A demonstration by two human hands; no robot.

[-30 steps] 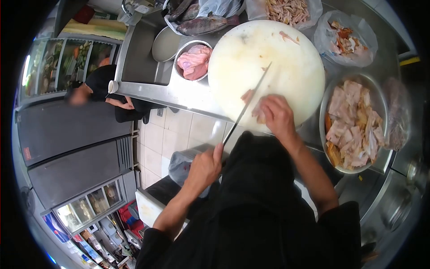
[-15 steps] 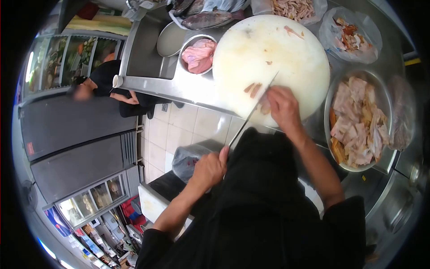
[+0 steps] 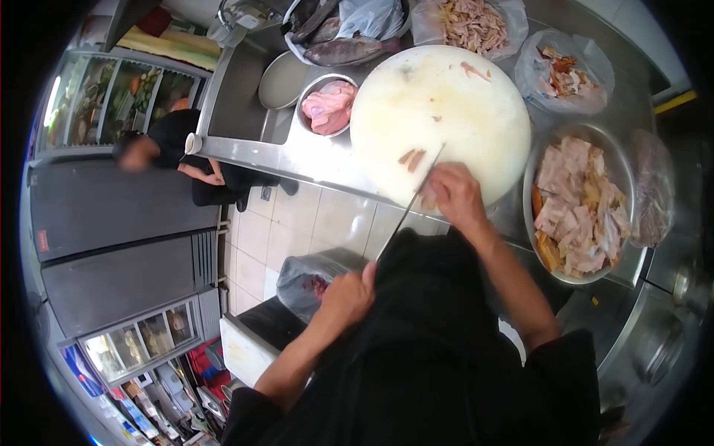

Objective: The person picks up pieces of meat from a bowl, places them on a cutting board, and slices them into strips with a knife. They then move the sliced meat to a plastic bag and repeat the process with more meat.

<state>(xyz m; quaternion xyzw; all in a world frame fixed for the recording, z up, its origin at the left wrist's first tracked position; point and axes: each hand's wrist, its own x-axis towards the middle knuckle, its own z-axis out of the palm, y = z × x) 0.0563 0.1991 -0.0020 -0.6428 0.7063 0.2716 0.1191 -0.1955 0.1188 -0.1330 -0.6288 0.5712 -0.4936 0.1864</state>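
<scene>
a pale piece of meat (image 3: 428, 198) lies near the close edge of the round cutting board (image 3: 446, 89), half covered by the right hand (image 3: 456, 192), whose fingers are bunched down over it and hold it to the surface. the left hand (image 3: 344, 301) is wrapped around the handle of a long knife (image 3: 405, 212), its blade slanting across just beside those fingers. the fingertips are mostly hidden, so their exact distance from the edge is hard to judge. good slicing here likely calls for tips tucked under, knuckles guiding the flat of the blade, and long, light strokes for even strips, with the meat a little farther in from the rim. a few cut strips (image 3: 411, 159) lie just beyond the blade. to the right stands an oval metal bowl (image 3: 576, 279) of meat slices (image 3: 573, 212); past the board sits a bag (image 3: 427, 27) of shredded pieces (image 3: 472, 30).
</scene>
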